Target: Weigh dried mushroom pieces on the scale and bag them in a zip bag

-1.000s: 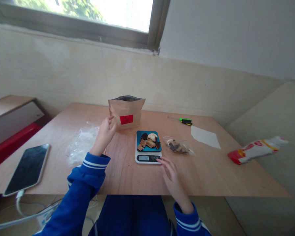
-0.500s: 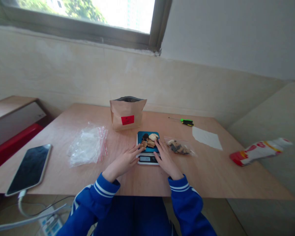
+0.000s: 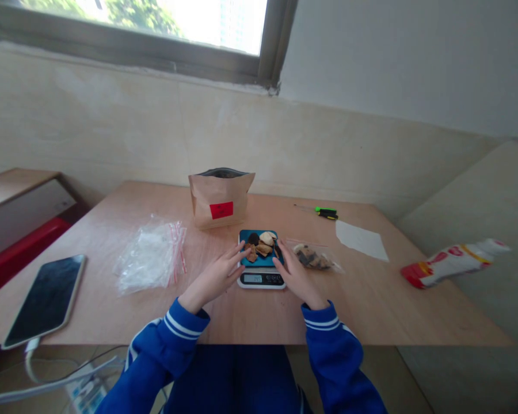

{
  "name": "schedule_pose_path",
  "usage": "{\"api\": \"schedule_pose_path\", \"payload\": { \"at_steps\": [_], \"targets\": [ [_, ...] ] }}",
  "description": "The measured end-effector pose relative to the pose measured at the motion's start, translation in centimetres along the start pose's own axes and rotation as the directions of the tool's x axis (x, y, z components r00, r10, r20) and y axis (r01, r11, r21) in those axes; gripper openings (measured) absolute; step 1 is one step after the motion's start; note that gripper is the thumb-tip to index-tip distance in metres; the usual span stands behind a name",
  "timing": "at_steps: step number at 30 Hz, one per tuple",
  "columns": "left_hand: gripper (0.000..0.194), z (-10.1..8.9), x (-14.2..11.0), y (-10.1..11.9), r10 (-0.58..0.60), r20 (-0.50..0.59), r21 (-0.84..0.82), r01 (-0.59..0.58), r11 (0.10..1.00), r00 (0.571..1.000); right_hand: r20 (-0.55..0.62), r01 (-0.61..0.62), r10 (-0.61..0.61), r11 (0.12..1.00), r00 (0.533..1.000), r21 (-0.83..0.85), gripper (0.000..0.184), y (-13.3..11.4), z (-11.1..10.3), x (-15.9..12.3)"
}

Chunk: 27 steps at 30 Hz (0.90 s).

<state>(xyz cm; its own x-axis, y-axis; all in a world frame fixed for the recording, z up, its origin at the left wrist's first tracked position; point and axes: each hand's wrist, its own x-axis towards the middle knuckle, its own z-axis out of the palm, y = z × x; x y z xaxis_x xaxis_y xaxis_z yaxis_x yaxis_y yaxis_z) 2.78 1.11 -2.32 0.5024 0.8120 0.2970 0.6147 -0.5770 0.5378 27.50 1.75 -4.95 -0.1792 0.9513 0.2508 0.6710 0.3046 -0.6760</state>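
A digital kitchen scale (image 3: 262, 280) with a blue platform stands in front of me, its display lit. On the platform lie several dried slices (image 3: 264, 249), brown, cream and black. My left hand (image 3: 223, 272) is at the scale's left edge with fingers extended and holds nothing. At the right edge, my right hand (image 3: 297, 272) has its fingers spread, also without anything in it. Just right of the scale lies a clear zip bag (image 3: 314, 256) with similar dried pieces inside. Behind the scale, a brown paper pouch (image 3: 221, 198) with a red label stands upright, its top open.
Clear zip bags (image 3: 151, 257) lie in a pile on the left of the table (image 3: 242, 322). A phone (image 3: 45, 300) with a cable sits at the left edge. To the right are screwdrivers (image 3: 326, 213), white paper (image 3: 361, 240) and a bottle (image 3: 455, 262).
My hands have moved slightly apart, away from the dried slices, so more of the scale's panel shows. The view has shifted a little.
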Motion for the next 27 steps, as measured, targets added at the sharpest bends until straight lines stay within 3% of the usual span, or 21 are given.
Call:
{"api": "schedule_pose_path", "payload": {
  "at_steps": [3,6,9,11,14,17,20,25,27],
  "targets": [
    [0.041,-2.7,1.2,0.1,0.011,-0.253,0.029,-0.004,1.000,0.968,-0.057,0.009,-0.007,1.000,0.998,0.024,0.057,-0.1,-0.5,-0.5],
    [0.045,-6.1,3.3,0.1,-0.001,-0.556,0.102,0.069,0.992,0.831,-0.091,0.018,-0.015,0.999,0.996,0.033,0.052,-0.7,-1.3,-1.1],
    [0.053,-9.1,5.7,-0.5,-0.059,-0.683,0.167,0.234,0.958,0.728,-0.123,0.042,-0.036,0.998,0.992,0.047,0.046,-1.6,-2.2,-1.5],
    [0.048,-10.4,6.9,-1.2,-0.107,-0.671,0.168,0.290,0.942,0.734,-0.140,0.065,-0.056,0.996,0.989,0.059,0.043,-2.4,-2.8,-1.6],
    [0.037,-10.9,7.3,-1.9,-0.130,-0.609,0.161,0.283,0.946,0.783,-0.175,0.106,-0.089,0.990,0.981,0.092,0.039,-4.3,-4.0,-1.4],
    [0.023,-10.3,6.2,-1.7,-0.092,-0.605,0.186,0.253,0.949,0.791,-0.218,0.138,-0.097,0.973,0.971,0.186,0.035,-6.9,-5.4,-1.0],
    [0.021,-9.0,4.5,-0.8,-0.046,-0.580,0.237,0.223,0.946,0.813,-0.223,0.191,-0.138,0.953,0.965,0.236,0.032,-9.9,-6.3,0.0],
    [0.022,-7.3,2.3,0.6,-0.027,-0.493,0.272,0.184,0.945,0.870,-0.066,0.428,-0.423,0.899,0.903,0.096,0.032,-13.6,-5.3,3.7],
    [0.023,-7.1,1.7,0.9,-0.016,-0.481,0.269,0.165,0.949,0.876,0.042,0.473,-0.473,0.881,0.880,0.010,0.033,-14.0,-4.2,5.4]
  ]
}}
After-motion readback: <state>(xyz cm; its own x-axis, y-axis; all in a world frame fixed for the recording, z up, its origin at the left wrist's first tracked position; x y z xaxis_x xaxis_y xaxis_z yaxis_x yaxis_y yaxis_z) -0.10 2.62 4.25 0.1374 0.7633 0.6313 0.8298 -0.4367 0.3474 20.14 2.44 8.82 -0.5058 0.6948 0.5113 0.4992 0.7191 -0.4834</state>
